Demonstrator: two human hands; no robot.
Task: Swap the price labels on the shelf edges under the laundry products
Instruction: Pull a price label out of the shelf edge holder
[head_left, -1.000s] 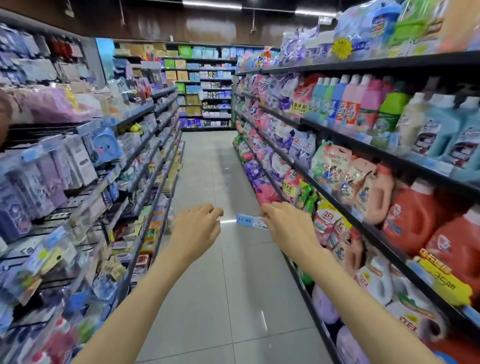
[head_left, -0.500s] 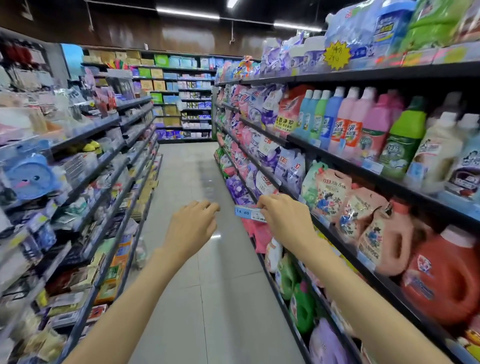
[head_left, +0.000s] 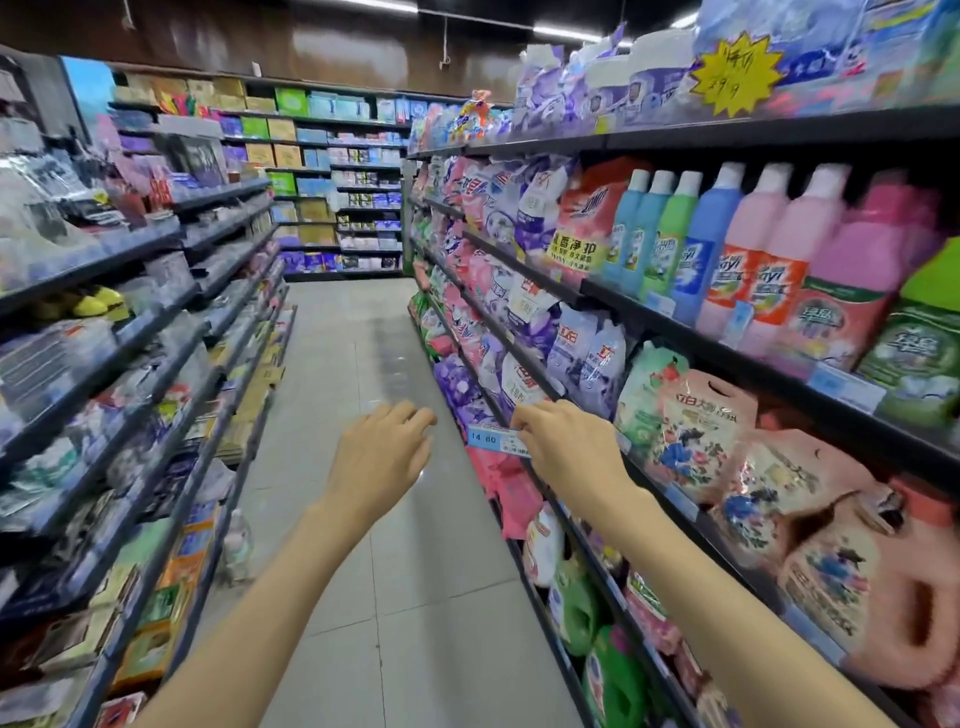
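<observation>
My right hand (head_left: 569, 447) pinches a blue-and-white price label (head_left: 493, 440) reading 14.80, held in the air just in front of the dark shelf edge (head_left: 597, 525) under the laundry pouches (head_left: 691, 431). My left hand (head_left: 376, 460) hovers over the aisle to the left of the label, fingers loosely curled and holding nothing. Other blue price labels (head_left: 844, 385) sit along the shelf edge under the detergent bottles (head_left: 763, 249).
Laundry shelves run along the right side, with refill bags, jugs (head_left: 862, 587) and a yellow starburst price sign (head_left: 735, 73) on top. Shelves of small packaged goods (head_left: 104, 364) line the left. The tiled aisle floor (head_left: 363, 364) runs ahead to a back wall of shelves.
The view has turned right and closer to the laundry shelves. My right hand has carried the label toward the shelf edge by the pouches. My left hand stayed beside it.
</observation>
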